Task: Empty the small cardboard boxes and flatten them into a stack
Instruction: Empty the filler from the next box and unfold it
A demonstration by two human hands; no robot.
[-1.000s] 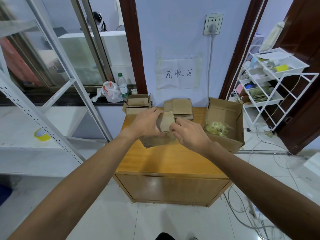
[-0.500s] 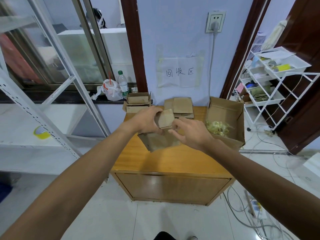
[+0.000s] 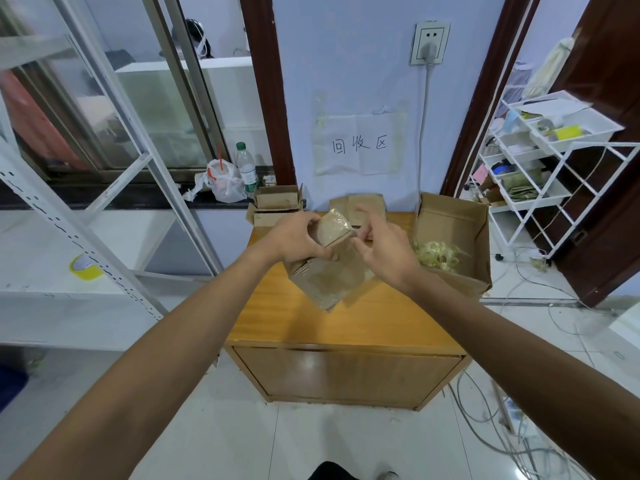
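I hold a small cardboard box (image 3: pixel 329 275) tilted above the wooden cabinet (image 3: pixel 346 323). My left hand (image 3: pixel 294 239) grips its left side. My right hand (image 3: pixel 384 247) pinches the edge of the raised top flap, which has shiny tape on it. Behind my hands, a stack of flattened boxes (image 3: pixel 360 207) lies at the cabinet's back edge. At the back left corner stand two small open boxes (image 3: pixel 275 202), one on top of the other.
A large open carton (image 3: pixel 453 237) holding yellowish tape rolls sits on the cabinet's right side. A white metal rack (image 3: pixel 86 202) stands to the left, a white wire shelf cart (image 3: pixel 540 168) to the right. A bag and bottle (image 3: pixel 235 174) sit on the dark sill. Cables lie on the floor at right.
The box has been lifted and tilted, its bottom now swung toward me. My right hand has moved from the box's front up to the edge of the top flap.
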